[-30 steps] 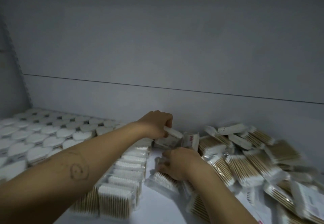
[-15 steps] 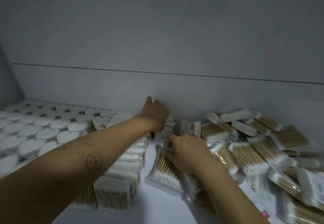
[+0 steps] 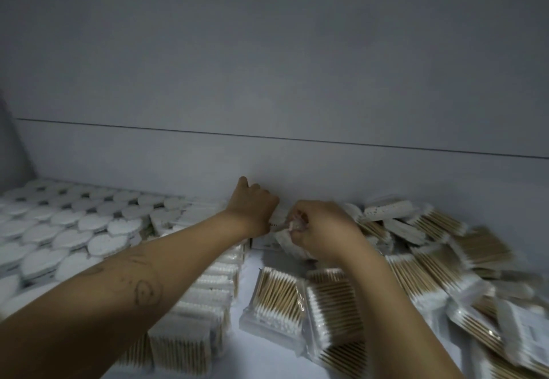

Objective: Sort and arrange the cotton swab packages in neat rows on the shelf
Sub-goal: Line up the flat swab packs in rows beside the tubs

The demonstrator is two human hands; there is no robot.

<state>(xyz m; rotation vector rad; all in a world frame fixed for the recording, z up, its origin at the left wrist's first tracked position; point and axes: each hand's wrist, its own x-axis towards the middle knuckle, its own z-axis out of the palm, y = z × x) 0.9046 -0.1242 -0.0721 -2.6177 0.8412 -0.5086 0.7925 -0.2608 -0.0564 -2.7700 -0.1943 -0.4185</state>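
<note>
Clear packages of wooden-stick cotton swabs cover the white shelf (image 3: 261,361). One upright row of packages (image 3: 205,304) runs from the front towards the back wall. My left hand (image 3: 252,209) reaches to the far end of that row by the wall, fingers curled; what it holds is hidden. My right hand (image 3: 320,230) is just right of it and pinches a swab package (image 3: 292,225) at its end. Loose packages (image 3: 279,301) lie flat in front of my right hand.
A loose heap of swab packages (image 3: 445,260) fills the right side of the shelf. Rows of white heart-shaped packs (image 3: 74,224) cover the left side. The grey back wall (image 3: 297,96) stands directly behind both hands.
My right hand has lifted off the flat packages and moved back towards the wall, next to my left hand, now pinching a package. The left hand stayed at the row's far end.
</note>
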